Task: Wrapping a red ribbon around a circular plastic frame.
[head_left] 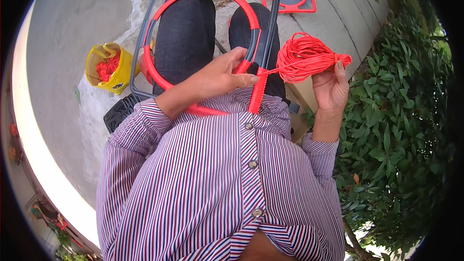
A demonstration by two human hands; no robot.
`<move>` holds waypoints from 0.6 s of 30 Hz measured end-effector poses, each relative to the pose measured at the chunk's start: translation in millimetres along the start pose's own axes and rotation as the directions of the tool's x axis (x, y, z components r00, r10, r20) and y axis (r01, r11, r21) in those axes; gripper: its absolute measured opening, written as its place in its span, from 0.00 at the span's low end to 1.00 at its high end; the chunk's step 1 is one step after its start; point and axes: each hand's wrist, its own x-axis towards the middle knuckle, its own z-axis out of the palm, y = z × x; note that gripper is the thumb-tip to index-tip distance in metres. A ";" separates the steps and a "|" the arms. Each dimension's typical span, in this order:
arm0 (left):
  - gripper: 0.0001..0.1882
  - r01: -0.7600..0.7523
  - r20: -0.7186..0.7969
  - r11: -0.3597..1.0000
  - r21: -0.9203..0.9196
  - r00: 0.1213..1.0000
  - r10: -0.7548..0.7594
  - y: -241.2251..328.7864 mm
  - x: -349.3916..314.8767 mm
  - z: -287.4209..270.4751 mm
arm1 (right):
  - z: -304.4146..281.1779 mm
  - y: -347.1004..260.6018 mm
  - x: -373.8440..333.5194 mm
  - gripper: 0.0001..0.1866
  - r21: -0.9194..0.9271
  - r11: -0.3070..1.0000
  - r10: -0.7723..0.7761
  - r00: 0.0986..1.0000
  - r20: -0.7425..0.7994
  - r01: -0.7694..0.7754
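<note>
A dark grey metal frame (274,13) with rounded corners rests on my lap. Inside it sits a round ring (167,3), partly wrapped in red cord with bare dark stretches between. The frame's near right bar (258,94) is tightly wound in red too. My left hand (220,75) grips the ring's right side, its thumb near the end of the winding. Off to the right, my right hand (330,88) pinches the gathered end of a looped bundle of red cord (304,58). A strand runs from the bundle to the wound bar.
On the left stands a yellow bucket (126,70) with red cord (107,67) inside. Another frame bound in red (311,2) lies on the paving ahead. Beside my left hip is a black slatted plastic piece (118,111). A leafy hedge (386,135) borders my right side.
</note>
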 end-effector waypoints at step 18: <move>0.08 0.233 -0.011 0.967 -0.103 0.972 -0.235 14.0 -15.9 -16.8 | -44.8 -26.9 3.7 0.11 0.340 0.940 -0.078 0.941 0.330 -0.042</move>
